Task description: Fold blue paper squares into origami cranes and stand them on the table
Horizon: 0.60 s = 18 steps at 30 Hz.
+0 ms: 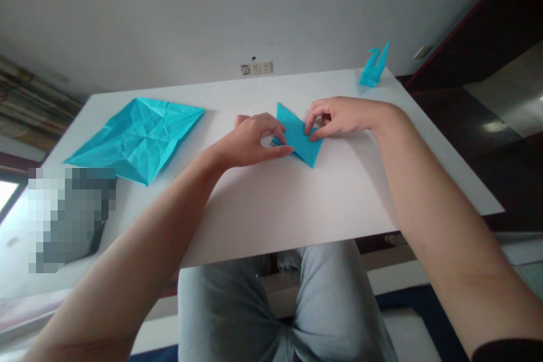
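Left hand [246, 141] and right hand [341, 119] pinch a folded turquoise origami paper [298, 137] at opposite edges, keeping it steady above a white table [271, 209].

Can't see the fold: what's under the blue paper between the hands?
The white table lies under the folded blue paper; the left hand and right hand cover its edges, so its lower layers cannot be seen.
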Each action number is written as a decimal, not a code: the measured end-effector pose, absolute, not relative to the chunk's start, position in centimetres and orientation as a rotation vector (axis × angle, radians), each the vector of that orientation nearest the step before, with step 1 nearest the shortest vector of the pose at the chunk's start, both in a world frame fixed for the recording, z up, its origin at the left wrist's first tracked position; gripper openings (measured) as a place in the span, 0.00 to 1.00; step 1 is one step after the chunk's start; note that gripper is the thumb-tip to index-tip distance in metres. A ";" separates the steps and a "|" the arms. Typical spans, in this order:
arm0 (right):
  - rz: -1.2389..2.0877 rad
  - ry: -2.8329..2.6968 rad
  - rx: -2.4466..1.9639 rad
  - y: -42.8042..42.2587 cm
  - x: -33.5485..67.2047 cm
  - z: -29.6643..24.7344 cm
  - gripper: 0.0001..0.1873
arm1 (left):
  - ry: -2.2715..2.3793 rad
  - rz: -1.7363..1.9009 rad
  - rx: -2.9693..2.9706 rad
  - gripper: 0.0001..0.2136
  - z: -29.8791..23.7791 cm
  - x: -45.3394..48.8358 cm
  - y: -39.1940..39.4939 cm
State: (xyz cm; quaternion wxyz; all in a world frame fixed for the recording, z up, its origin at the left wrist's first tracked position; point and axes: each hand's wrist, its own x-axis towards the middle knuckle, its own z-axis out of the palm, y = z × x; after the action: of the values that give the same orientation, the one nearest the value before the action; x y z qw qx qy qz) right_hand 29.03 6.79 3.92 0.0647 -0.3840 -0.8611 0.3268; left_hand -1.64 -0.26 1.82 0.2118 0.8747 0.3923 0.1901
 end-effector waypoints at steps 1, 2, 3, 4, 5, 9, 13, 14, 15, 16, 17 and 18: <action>0.978 -2.604 -1.180 6.8 29.1 3.9 0.20 | 1.092 0.522 2.436 0.13 1.8 -1.7 -0.2; 0.972 -2.605 -1.201 6.7 29.1 3.9 0.21 | 1.094 0.514 2.443 0.13 1.8 -1.7 -0.3; 0.971 -2.607 -1.222 6.7 29.1 4.0 0.22 | 1.094 0.507 2.450 0.13 1.9 -1.6 -0.3; 0.970 -2.608 -1.241 6.7 29.1 4.0 0.24 | 1.093 0.505 2.454 0.12 1.9 -1.6 -0.3; 0.968 -2.603 -1.258 6.6 29.1 4.1 0.24 | 1.090 0.509 2.457 0.11 1.9 -1.5 -0.4; 0.930 -2.542 -1.300 6.5 28.8 4.3 0.27 | 1.087 0.567 2.506 0.06 1.8 -1.1 -0.5; 0.997 -2.446 -1.289 6.2 28.6 4.4 0.38 | 1.088 0.626 2.565 0.08 1.6 -1.0 -0.4; 1.036 -2.418 -1.292 6.1 28.6 4.5 0.41 | 1.089 0.642 2.563 0.09 1.6 -1.1 -0.4; 1.069 -2.384 -1.304 6.0 28.6 4.5 0.44 | 1.098 0.659 2.554 0.09 1.6 -1.1 -0.4; 1.093 -2.348 -1.318 6.0 28.6 4.5 0.47 | 1.115 0.679 2.539 0.08 1.6 -1.1 -0.4; 1.108 -2.312 -1.330 5.9 28.6 4.6 0.49 | 1.143 0.701 2.521 0.07 1.6 -1.1 -0.4; 1.112 -2.284 -1.337 5.8 28.6 4.6 0.50 | 1.179 0.722 2.501 0.07 1.5 -1.1 -0.4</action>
State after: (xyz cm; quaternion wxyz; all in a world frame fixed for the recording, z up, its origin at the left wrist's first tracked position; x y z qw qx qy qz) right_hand 28.61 5.75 4.62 0.1349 -0.4613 -0.7884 0.3838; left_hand -1.06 -0.41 1.54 0.1415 0.8664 0.4084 0.2500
